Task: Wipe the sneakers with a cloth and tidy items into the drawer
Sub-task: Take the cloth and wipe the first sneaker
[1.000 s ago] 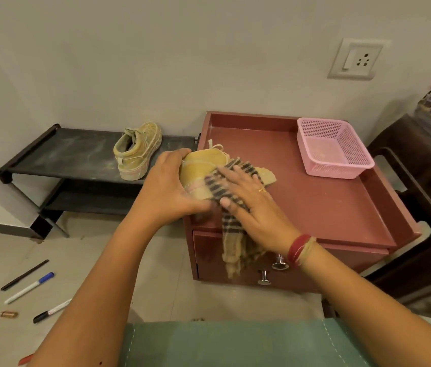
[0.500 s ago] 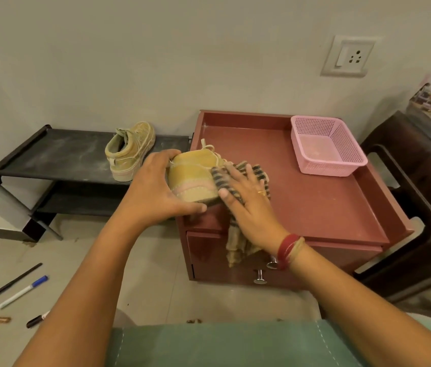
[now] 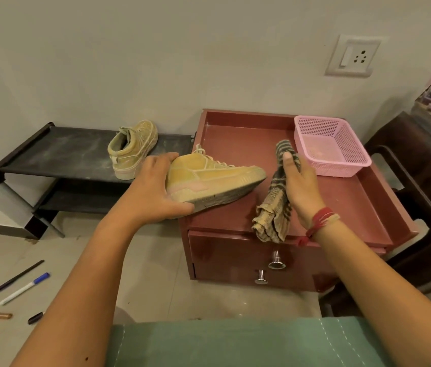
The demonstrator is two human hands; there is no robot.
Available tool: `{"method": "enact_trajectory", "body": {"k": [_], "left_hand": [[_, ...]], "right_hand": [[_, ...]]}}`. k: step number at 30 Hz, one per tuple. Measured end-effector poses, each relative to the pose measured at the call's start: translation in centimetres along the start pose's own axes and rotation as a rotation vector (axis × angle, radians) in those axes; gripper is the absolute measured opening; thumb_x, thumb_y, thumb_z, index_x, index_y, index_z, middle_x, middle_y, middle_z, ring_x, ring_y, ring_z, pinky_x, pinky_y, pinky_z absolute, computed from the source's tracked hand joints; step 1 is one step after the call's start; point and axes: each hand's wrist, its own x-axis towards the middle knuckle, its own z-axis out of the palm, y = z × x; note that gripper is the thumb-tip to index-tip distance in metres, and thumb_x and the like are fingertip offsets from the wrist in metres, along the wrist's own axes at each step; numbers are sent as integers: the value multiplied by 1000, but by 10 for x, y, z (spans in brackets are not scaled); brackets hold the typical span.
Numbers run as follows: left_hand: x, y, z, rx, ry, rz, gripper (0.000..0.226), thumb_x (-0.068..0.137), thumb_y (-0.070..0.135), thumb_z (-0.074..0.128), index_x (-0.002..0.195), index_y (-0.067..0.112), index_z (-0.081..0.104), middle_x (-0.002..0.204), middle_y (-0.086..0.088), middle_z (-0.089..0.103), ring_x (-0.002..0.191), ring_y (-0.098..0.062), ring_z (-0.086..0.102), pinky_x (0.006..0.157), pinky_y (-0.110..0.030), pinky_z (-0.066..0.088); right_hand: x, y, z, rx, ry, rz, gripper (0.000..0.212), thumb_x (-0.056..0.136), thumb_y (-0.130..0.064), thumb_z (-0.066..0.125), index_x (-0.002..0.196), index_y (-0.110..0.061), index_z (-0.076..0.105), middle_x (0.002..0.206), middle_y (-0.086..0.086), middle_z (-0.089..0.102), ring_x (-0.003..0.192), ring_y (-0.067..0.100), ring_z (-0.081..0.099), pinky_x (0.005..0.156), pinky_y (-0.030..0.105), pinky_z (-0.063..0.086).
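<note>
Now clasping a sneaker (image 3: 217,178) by the heel in the left grip (image 3: 156,193), toe raised and aimed at the right grip (image 3: 300,186), above the near left corner of the tabletop (image 3: 336,207). Holding a cloth (image 3: 272,213) in the right grip, thumb across it, loose end hanging below the wrist down to the drawer (image 3: 230,256). Cloth just beside the toe, apart. Just beyond the right grip, a basket (image 3: 341,169). Beyond the left grip, on a shelf (image 3: 58,154), a second sneaker (image 3: 132,152). Left of the left forearm, on the floor (image 3: 143,260), pens (image 3: 22,287).

wall (image 3: 156,62): plain cream, socket (image 3: 353,59) | floor (image 3: 140,274): pale tiles | black rack (image 3: 58,152) left | dark chair (image 3: 426,181) right
</note>
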Motion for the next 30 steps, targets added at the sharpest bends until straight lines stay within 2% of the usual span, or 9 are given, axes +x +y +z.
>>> {"method": "enact_trajectory", "body": {"k": [2,4,7,9,12,16,21,25,30], "left_hand": [[2,2,4,0,6,-1,110,55,50,82,147,27,26,139,3,30,118,-9,35,92,-25,32],[3,5,8,14,33,-1,109,59,51,84,148,25,26,141,2,30,122,-11,36,92,-24,31],[5,6,12,26,65,-9,108,60,53,83,148,22,28,141,0,32,127,-15,36,93,-24,31],[6,6,12,27,61,-10,109,59,53,84,147,21,29,140,0,33,126,-15,38,93,-23,32],[6,7,11,43,62,23,109,55,54,83,145,21,31,137,0,36,124,-15,40,92,-23,32],[5,7,10,67,53,39,104,60,46,85,145,22,31,138,1,36,123,-15,40,93,-25,33],[5,8,11,58,50,65,106,56,50,82,144,19,32,136,0,38,123,-16,41,94,-24,34],[5,8,10,82,50,70,105,58,45,86,145,19,32,137,-1,37,124,-16,41,95,-26,34],[4,9,10,74,44,91,109,48,60,73,143,22,34,133,0,40,123,-19,42,96,-29,36]], "right_hand": [[-2,4,12,-108,-57,-30,32,100,-34,38,102,-10,60,94,7,62,90,26,59,83,40,49],[-14,7,28,-211,-104,-118,35,101,-32,38,114,-7,59,112,11,63,106,27,58,94,41,46],[-39,2,45,-411,-175,-316,41,100,-35,38,135,-16,49,146,3,42,140,22,28,117,39,18],[-57,-3,47,-542,-321,-506,45,98,-41,35,139,-24,44,151,-5,33,144,18,14,117,38,4],[-57,0,40,-652,-481,-664,50,96,-48,29,142,-30,37,152,-11,30,143,9,14,117,37,1],[-32,5,27,-674,-297,-463,55,94,-55,27,139,-28,43,151,-8,33,145,18,13,118,50,12],[-63,0,41,-596,-558,-660,52,93,-53,27,141,-35,36,152,-14,27,145,11,11,118,39,-3],[-43,-1,35,-598,-379,-517,56,91,-57,22,140,-35,39,151,-13,31,145,13,10,119,47,7],[-64,-5,41,-584,-583,-633,53,93,-54,25,141,-35,36,153,-14,25,144,6,8,118,37,-3]]}}
